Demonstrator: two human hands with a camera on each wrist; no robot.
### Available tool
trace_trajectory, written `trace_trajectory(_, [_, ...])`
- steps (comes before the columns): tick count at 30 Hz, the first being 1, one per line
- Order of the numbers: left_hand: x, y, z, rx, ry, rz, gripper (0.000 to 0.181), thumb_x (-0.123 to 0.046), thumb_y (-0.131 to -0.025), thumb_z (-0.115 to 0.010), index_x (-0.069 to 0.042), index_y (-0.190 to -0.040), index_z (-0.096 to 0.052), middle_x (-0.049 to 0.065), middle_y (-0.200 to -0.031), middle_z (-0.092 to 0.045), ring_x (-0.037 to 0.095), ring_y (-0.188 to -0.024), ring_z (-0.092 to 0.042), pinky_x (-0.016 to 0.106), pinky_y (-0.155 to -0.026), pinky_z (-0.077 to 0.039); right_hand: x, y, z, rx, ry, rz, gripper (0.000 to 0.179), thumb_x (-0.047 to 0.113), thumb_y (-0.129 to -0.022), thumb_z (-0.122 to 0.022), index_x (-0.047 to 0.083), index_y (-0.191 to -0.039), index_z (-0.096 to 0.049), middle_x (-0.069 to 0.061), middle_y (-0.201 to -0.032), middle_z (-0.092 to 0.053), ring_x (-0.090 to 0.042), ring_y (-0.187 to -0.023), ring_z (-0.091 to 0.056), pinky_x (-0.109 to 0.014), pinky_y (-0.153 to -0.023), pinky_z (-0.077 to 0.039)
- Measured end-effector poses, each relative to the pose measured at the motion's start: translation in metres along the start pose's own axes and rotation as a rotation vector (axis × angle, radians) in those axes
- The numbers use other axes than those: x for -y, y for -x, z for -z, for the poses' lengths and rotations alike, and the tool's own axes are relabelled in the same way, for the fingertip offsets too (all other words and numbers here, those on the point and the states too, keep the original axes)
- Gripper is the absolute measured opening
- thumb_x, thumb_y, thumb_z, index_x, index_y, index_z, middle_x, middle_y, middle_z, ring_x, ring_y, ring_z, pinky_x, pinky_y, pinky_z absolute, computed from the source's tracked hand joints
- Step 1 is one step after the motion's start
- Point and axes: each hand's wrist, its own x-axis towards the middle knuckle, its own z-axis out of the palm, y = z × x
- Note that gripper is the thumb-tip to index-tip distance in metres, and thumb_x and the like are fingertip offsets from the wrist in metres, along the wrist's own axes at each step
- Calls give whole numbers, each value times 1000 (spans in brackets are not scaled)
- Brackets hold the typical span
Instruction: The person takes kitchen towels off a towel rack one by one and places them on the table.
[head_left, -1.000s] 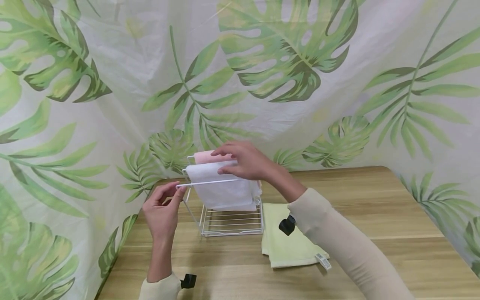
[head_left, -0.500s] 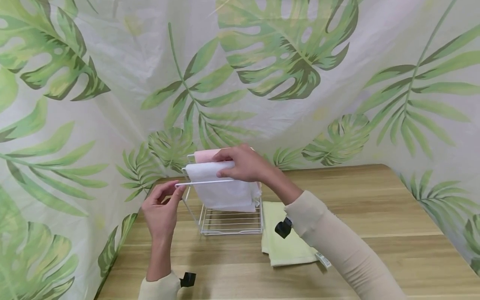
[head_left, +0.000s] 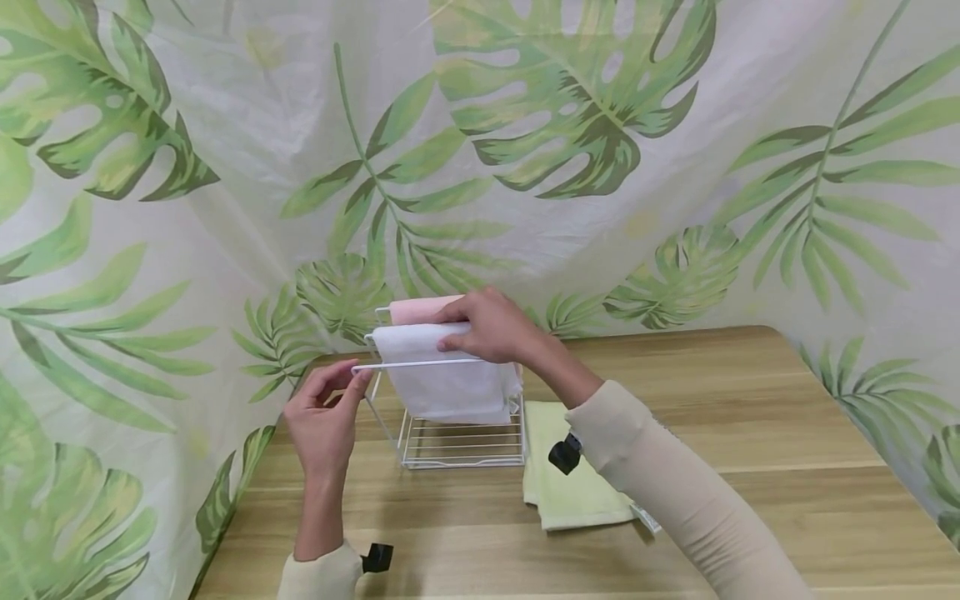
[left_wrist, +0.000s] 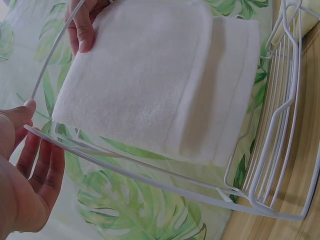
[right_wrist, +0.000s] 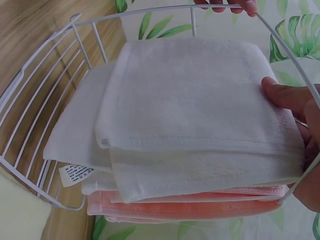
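A white wire rack (head_left: 463,463) stands on the table with a folded white towel (head_left: 442,387) draped over its middle bar. Behind that hangs a pink towel (head_left: 414,311) on the rear bar. My left hand (head_left: 324,421) pinches the left corner of the rack's front bar between thumb and fingertips. At the top fold of the white towel, my right hand (head_left: 497,327) grips it, thumb (right_wrist: 280,93) on the near face and fingers behind, mostly hidden. In the right wrist view a printed label (right_wrist: 76,173) shows at the white towel's lower edge.
A folded pale yellow towel (head_left: 573,504) with a tag lies right of the rack, partly under the right forearm. The wooden table (head_left: 765,433) extends to the right. A leaf-print curtain (head_left: 525,242) hangs behind it.
My right hand's fingers have come down from above the pink towel to behind the white towel's top fold. The left hand keeps its place on the rack corner.
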Motion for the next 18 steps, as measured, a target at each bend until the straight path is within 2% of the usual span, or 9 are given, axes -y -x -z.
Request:
trace_trajectory(6, [-1,1,0,6,-3,-7,21,-6,-88,-89,3,-106,-81,-11,-89,-74,3,-79,-72,12,-67,-61,-1,0,-1,-24,0,-2,30,29,-97,-82,20,-126,-81,4,-123,-81,-17,-123,-74,-38,-102,-60])
trace_trajectory(13, [-2,1,0,3,-1,-7,22,-5,-88,-89,5,-105,-81,-11,-89,-74,3,-79,-72,12,-67,-61,-2,1,-4,-49,-5,15,27,29,-98,-82,22,-123,-83,4,-120,-82,-15,-115,-76,-37,-94,-61])
trace_trajectory(18, [-3,1,-1,2,-3,-7,22,-5,-88,-89,4,-106,-81,-11,-89,-74,3,-79,-72,12,-67,-61,-3,0,-6,-78,-33,23,23,28,-98,-81,22,-120,-84,5,-118,-82,-14,-114,-76,-35,-94,-62])
